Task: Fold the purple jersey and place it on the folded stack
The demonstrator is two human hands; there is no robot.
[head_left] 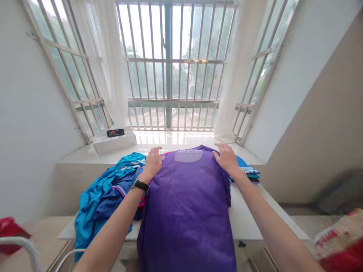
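The left hand (153, 163) and right hand (227, 160) flank the top of the purple shirt (187, 204) draped over the white table (248, 217), whether pinching cloth I cannot tell, apparently spreading it, the next move calling for even sides.

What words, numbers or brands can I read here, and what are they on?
"2024": on the purple shirt, near its neck; the smaller characters after it are too blurred to read.
White lettering on the bright blue clothing at the left: creased and unreadable.
White lettering on the folded blue stack at the right: unreadable.
Screen of the dark device on the white box: too small to read.
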